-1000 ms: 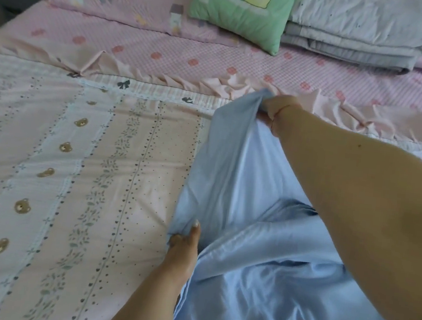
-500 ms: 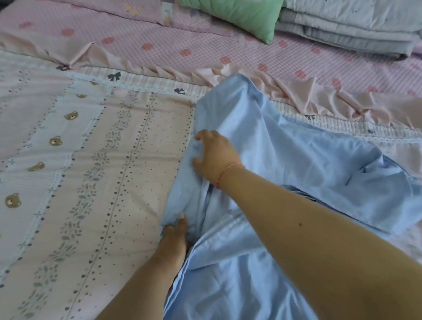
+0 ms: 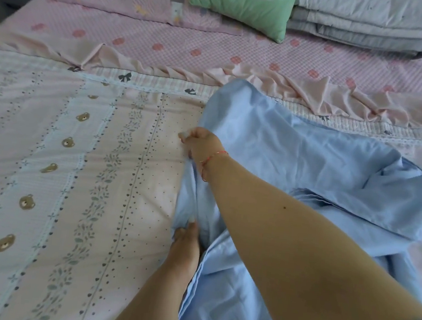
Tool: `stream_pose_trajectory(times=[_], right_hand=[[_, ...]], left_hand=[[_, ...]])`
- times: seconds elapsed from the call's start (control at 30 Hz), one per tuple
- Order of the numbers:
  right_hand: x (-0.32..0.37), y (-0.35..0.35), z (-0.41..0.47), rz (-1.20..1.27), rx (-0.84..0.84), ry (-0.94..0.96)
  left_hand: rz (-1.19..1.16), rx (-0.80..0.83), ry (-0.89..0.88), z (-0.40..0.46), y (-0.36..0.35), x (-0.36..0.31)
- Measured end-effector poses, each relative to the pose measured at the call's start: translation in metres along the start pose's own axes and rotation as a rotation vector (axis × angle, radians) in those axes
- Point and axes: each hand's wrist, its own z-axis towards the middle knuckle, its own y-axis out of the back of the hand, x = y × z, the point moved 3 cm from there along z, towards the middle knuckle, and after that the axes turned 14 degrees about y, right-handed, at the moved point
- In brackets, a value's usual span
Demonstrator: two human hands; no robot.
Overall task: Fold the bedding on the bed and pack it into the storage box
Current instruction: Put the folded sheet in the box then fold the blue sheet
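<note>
Head view: L hand [image 3: 186,244] pinches near edge of blue sheet [image 3: 297,154] on bed [image 3: 47,154]; R hand [image 3: 202,143], arm extended, grips same edge farther up.

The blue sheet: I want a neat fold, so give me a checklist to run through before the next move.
1. Left hand holds the blue sheet at its near left edge: ok.
2. Right hand has hold of the same edge farther up: cannot tell, fingers partly hidden.
3. Edge between the hands straight: not ok, it is bunched into folds.
4. Sheet lying flat: not ok, the right side is rumpled and doubled over.
5. Patterned cover underneath smooth: ok.
6. Storage box within reach: cannot tell, not in view.
</note>
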Motion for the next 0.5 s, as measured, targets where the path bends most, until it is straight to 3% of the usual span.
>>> stream_pose_trajectory(times=[0.07, 0.2, 0.3, 0.4, 0.5], right_hand=[[0.001, 0.008, -0.012, 0.006, -0.012, 0.036], [-0.008, 0.04, -0.076, -0.001, -0.192, 0.174], [-0.041, 0.07, -0.141, -0.293, -0.306, 0.313], [-0.074, 0.089, -0.174, -0.625, -0.295, 0.286], [-0.101, 0.093, -0.18, -0.615, -0.131, 0.121]], left_hand=[[0.031, -0.006, -0.012, -0.01, 0.003, -0.003], [0.144, -0.017, -0.124, -0.016, 0.01, -0.007], [0.147, 0.039, -0.151, -0.02, 0.006, -0.007], [0.06, 0.057, -0.159, -0.024, 0.002, -0.009], [0.081, 0.049, -0.218, -0.033, 0.003, -0.008]])
